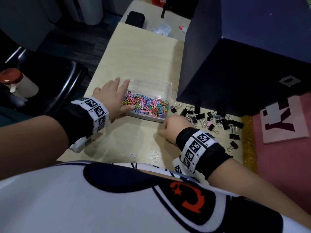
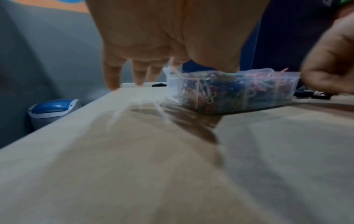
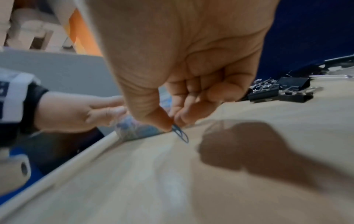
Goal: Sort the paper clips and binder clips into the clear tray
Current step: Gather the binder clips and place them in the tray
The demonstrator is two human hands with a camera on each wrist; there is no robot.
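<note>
The clear tray [image 1: 152,81] sits mid-table, its near part heaped with coloured paper clips [image 1: 146,105]. My left hand [image 1: 121,98] lies along the tray's left wall with straight fingers, its thumb resting on the near-left rim [image 2: 214,66]. My right hand [image 1: 161,130] hovers just in front of the tray's near right corner. In the right wrist view its thumb and forefinger [image 3: 173,121] pinch a blue paper clip [image 3: 181,134] just above the table. Black binder clips [image 1: 218,121] lie scattered to the right. A white paper clip [image 1: 133,155] lies near the front edge.
A dark upright panel [image 1: 235,73] stands behind the binder clips, and a pink board [image 1: 286,118] lies at the right. A black pouch [image 1: 135,19] rests at the far end. Left of the table's edge are a black chair [image 1: 50,81] and a bin [image 2: 53,110].
</note>
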